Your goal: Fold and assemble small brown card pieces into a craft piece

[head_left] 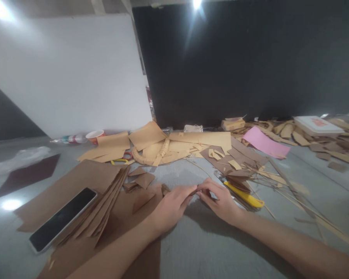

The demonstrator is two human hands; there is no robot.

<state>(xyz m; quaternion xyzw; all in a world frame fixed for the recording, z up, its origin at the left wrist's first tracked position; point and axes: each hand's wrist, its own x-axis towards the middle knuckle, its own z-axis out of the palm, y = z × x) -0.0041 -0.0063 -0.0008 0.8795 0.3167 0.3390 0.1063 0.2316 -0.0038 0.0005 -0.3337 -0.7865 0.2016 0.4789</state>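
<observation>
My left hand [174, 205] and my right hand [219, 199] meet at the centre, fingertips nearly touching. Both hands have their fingers bent together around a small brown piece [194, 190], mostly hidden by the fingers. Beside my left hand lie brown paper sheets [128, 217] with small cut brown pieces [144, 180] on top. A yellow utility knife [246, 195] rests just right of my right hand.
A phone [62, 219] lies on stacked brown paper [72, 182] at the left. Tan sheets [200, 137], a braided piece [163, 151], a paper cup [95, 135], pink paper [264, 142] and a white box [318, 126] are farther back. Thin strips [305, 207] spread across the right.
</observation>
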